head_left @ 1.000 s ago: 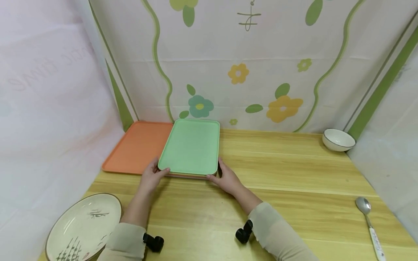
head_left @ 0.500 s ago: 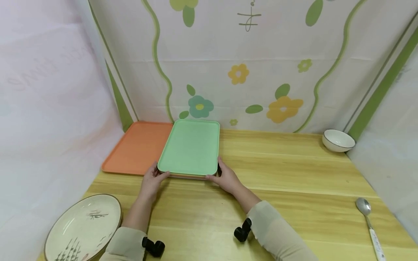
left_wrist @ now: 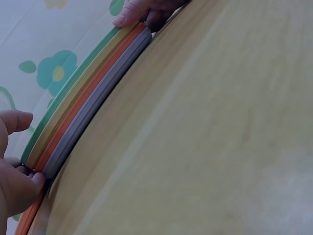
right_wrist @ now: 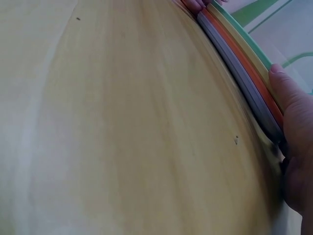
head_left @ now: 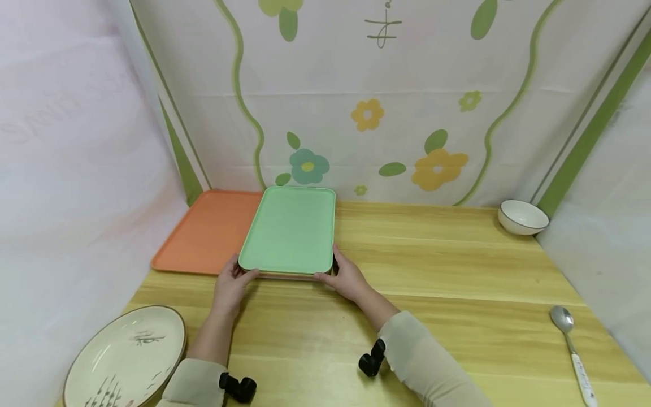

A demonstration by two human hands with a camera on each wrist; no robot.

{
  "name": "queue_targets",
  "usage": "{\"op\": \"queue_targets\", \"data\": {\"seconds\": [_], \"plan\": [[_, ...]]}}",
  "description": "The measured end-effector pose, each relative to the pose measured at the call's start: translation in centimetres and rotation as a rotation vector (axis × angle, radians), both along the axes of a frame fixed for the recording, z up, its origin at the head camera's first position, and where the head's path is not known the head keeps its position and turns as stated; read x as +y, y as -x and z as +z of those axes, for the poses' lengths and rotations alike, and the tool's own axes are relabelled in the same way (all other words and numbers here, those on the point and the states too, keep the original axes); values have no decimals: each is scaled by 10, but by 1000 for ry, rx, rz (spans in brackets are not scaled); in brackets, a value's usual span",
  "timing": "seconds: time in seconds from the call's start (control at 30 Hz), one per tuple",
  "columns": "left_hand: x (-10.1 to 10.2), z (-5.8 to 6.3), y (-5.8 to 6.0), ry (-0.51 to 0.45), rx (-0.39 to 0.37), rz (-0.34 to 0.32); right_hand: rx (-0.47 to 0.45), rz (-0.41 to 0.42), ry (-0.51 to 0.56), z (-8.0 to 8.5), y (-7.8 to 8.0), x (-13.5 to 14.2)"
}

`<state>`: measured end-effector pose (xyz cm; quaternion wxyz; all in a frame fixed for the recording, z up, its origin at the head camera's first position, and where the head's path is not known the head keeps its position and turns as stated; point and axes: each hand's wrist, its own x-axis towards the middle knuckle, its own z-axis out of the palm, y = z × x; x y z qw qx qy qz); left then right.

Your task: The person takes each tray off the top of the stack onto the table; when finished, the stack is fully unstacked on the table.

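Stacked trays (head_left: 287,229) — green uppermost, then yellow, orange and grey — are toward the back of the wooden table (head_left: 432,265), just right of a flat orange tray (head_left: 205,232). The left hand (head_left: 230,287) grips their front left corner, thumb at the front edge; the right hand (head_left: 351,279) grips the front right corner. Farther out: a patterned plate (head_left: 127,356), a white bowl (head_left: 524,217), a spoon (head_left: 572,347).

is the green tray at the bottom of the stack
No, the left wrist view shows a yellow edge, an orange edge and a grey edge beneath the green tray.
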<state>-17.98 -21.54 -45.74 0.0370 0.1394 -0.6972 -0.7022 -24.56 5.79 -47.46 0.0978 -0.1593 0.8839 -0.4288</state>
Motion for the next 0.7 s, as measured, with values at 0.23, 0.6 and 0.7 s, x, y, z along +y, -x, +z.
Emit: {"op": "queue_targets", "data": {"seconds": [0.23,0.6,0.7], "plan": [[-6,0,0,125,-8,-36,-28,-20,-9,0,-2,-1],[-19,-3,8,481,31,-95,-27,-44,3,0,-1,-2],[-21,-7,8,476,43,-83,-28,-45,32,1,-2,-3]]}}
